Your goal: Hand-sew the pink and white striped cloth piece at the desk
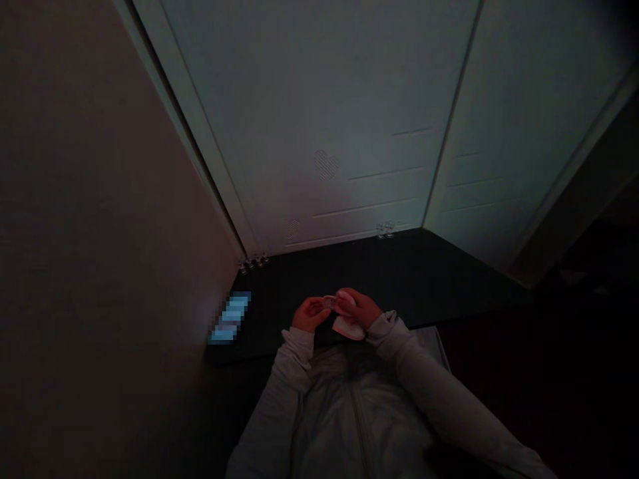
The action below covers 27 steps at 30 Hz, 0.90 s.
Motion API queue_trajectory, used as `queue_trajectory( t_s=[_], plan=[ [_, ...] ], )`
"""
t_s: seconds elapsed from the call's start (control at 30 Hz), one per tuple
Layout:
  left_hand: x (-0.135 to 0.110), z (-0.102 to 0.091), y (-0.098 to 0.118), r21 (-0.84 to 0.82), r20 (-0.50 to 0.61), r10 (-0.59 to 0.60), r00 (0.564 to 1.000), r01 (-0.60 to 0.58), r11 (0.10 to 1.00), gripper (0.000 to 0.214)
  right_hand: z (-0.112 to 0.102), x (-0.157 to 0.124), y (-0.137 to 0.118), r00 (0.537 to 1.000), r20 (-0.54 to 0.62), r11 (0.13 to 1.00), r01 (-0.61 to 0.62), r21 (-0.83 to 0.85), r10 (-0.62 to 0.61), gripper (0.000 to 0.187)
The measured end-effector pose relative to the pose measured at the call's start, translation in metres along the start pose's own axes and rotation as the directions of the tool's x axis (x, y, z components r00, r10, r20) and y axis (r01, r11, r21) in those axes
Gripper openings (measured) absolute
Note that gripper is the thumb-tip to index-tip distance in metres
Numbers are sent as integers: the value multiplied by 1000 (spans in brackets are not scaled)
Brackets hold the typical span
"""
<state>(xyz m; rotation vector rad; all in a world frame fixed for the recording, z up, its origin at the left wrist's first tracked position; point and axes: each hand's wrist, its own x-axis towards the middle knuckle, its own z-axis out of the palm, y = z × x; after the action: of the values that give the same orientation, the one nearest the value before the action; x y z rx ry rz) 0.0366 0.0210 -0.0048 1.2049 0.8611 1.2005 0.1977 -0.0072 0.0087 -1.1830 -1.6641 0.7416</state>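
Observation:
My left hand (308,315) is closed around one end of a small clear object, glass-like in look (329,302), held above the near part of the dark tabletop (399,283). Against its other side my right hand (363,310) presses a pale cloth or tissue (349,328), whose loose end hangs below the fingers. Reddish light falls on both hands. The dimness and the fingers hide the clear object's exact shape.
Several small clear glass-like pieces (253,261) stand at the tabletop's back left corner. A couple more (384,230) stand along the white panel (319,100) behind. A bright, pixelated rectangle (230,318) lies at left, beside the wall (100,233).

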Motion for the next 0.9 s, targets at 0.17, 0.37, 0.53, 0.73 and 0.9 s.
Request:
queue_trajectory(
  t_s=[0.17, 0.37, 0.53, 0.73, 0.9],
  plan=[
    [0, 1, 1, -8, 24, -6, 1000, 6, 1000, 35, 1, -1, 3, 998, 25, 998, -57, -24, 57, 27],
    [0, 1, 2, -2, 43, -29, 999, 29, 1000, 34, 2, 0, 2, 999, 3, 998, -38, -58, 39, 28],
    [-2, 3, 4, -9, 34, -39, 999, 40, 999, 33, 2, 0, 1, 999, -15, 996, -34, -80, 33, 29],
    [-3, 3, 5, -23, 31, -41, 999, 42, 999, 33, 3, -1, 3, 999, -8, 999, -37, -19, 37, 29],
    [-1, 0, 1, -37, 35, -14, 999, 16, 999, 33, 1, 1, 4, 1000, 11, 992, -20, 122, 18, 27]
  ],
)
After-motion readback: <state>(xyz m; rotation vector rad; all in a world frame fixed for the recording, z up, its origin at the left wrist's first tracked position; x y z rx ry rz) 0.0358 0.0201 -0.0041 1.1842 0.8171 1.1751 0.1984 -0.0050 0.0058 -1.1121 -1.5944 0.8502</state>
